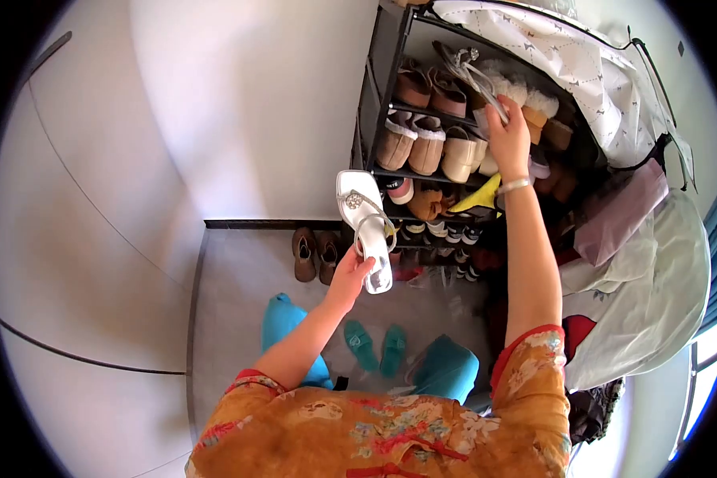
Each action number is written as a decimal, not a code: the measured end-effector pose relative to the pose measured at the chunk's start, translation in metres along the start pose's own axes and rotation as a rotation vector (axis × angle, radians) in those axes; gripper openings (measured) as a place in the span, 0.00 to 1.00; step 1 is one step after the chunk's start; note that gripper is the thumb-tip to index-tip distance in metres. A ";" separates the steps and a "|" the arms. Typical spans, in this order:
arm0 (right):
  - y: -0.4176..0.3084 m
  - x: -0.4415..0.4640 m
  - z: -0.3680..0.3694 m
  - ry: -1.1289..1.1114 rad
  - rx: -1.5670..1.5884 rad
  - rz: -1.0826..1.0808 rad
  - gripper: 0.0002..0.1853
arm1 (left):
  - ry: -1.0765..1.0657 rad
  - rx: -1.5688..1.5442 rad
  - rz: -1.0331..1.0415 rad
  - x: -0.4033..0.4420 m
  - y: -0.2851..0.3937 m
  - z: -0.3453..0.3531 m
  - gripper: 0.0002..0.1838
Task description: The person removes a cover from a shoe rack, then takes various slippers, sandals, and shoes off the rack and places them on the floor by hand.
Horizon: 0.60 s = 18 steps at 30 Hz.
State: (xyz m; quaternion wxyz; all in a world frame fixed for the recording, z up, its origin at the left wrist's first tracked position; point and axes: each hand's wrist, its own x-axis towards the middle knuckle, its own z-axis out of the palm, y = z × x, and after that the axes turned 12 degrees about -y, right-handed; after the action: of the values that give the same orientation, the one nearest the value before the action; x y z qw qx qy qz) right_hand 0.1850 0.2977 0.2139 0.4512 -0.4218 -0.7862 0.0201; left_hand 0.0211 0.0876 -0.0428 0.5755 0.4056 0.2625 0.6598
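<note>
My left hand (350, 279) grips a white sandal (372, 251) by its heel end, its insole facing me and a round jewelled ornament on its strap. Up at the top of the shoe rack (384, 88), my right hand (508, 137) is closed on the heel end of a matching sandal (478, 77), seen from the side with its dark sole and sparkling strap. That sandal is in front of fluffy-trimmed boots (538, 103) and near brown shoes (446, 94) on the upper shelf. Fur-lined tan shoes (427, 143) and cream shoes (459, 155) fill the shelf below.
A patterned white cover (550, 40) is folded back over the rack's top. Lower shelves hold a yellow item (479, 195) and several sneakers (438, 229). Brown shoes (303, 255) stand on the floor by the wall. Teal slippers (361, 345) lie between my knees. Bags (645, 279) hang at right.
</note>
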 end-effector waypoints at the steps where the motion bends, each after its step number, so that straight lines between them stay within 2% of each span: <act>1: -0.004 -0.017 -0.005 0.005 0.075 -0.026 0.20 | 0.012 -0.029 -0.022 -0.001 0.001 0.001 0.22; 4: -0.018 -0.085 -0.021 0.032 0.228 -0.081 0.18 | 0.055 -0.055 -0.085 -0.003 -0.001 0.001 0.20; 6: -0.015 -0.137 -0.022 0.007 0.396 -0.048 0.20 | 0.077 0.072 -0.124 -0.006 -0.003 0.004 0.19; 11: -0.019 -0.261 -0.010 -0.128 0.693 0.230 0.22 | 0.025 0.102 -0.196 -0.011 -0.023 0.015 0.18; 13: -0.033 -0.297 -0.002 -0.168 0.978 0.391 0.21 | 0.038 0.055 -0.223 -0.012 -0.041 0.023 0.18; 16: -0.039 -0.334 0.015 -0.170 1.087 0.487 0.19 | 0.052 0.067 -0.291 -0.018 -0.048 0.044 0.18; 18: -0.042 -0.346 0.021 -0.133 1.144 0.535 0.20 | -0.068 -0.223 -0.279 -0.022 -0.054 0.049 0.21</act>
State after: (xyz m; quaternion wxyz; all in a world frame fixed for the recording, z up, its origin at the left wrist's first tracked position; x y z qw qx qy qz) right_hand 0.2251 0.0422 -0.0212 0.5350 -0.2936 -0.5448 0.5752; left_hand 0.0918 0.0715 -0.0656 0.7116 0.3208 0.2219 0.5844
